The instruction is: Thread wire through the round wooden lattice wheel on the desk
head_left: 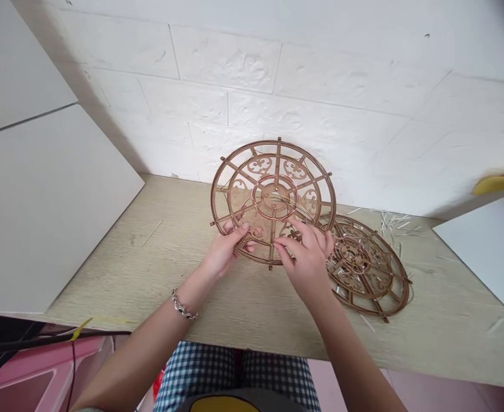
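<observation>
A round brown lattice frame with spokes, scroll patterns and a solid hub is tilted up above the table. A reddish wire ring circles the hub, and thin wires run along the frame. My left hand is closed around the lower left rim, thumb in front and fingers partly behind. At the lower spoke, the thumb and index finger of my right hand are pinched together; whatever lies between them is too small to make out. Behind that hand, a similar round frame lies on the table, partly covered.
The wooden table meets a white brick-patterned wall. White panels stand at the left and right. Thin white strips are scattered at the back right. Cables and a pink plastic container sit below the left front edge.
</observation>
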A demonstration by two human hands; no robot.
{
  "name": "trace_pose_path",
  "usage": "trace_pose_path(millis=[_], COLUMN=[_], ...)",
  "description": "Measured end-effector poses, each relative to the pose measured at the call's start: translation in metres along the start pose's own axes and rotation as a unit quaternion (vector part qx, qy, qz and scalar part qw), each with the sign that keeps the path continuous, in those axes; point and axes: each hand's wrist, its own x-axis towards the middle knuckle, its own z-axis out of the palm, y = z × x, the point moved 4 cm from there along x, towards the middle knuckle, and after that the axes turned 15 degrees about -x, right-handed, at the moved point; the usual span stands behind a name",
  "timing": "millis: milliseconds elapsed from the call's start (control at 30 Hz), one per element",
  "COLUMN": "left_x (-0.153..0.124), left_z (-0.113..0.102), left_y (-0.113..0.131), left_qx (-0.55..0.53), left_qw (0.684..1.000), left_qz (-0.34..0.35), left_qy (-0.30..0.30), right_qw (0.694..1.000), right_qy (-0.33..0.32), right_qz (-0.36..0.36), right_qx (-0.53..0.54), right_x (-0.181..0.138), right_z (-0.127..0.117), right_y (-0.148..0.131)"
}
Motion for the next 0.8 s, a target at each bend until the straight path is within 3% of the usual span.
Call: trace_pose_path(millis=[267, 500, 667, 800], left_x=[0.000, -0.003, -0.004, -0.005], left_z=[-0.002, 0.000, 0.003, 0.002], left_y=[0.003, 0.003, 0.002, -0.002], left_qx=[-0.008, 0.002, 0.028, 0.032], left_qw=[1.000, 1.000, 0.999, 0.999], left_qz=[-0.003, -0.009, -0.010, -0.012], left_qy=[0.025, -0.003, -0.028, -0.024], right_qw=[0.997, 0.994, 0.979, 0.989], right_qy=[-0.052, -0.063, -0.104, -0.101], right_qz=[-0.054, -0.088, -0.166, -0.081], right_qx=[-0.012, -0.029, -0.048, -0.071], right_x=[-0.002, 0.005, 0.011, 0.001], right_z=[0.003, -0.001, -0.007, -0.004], right_y=[-0.002, -0.004, -0.010, -0.011])
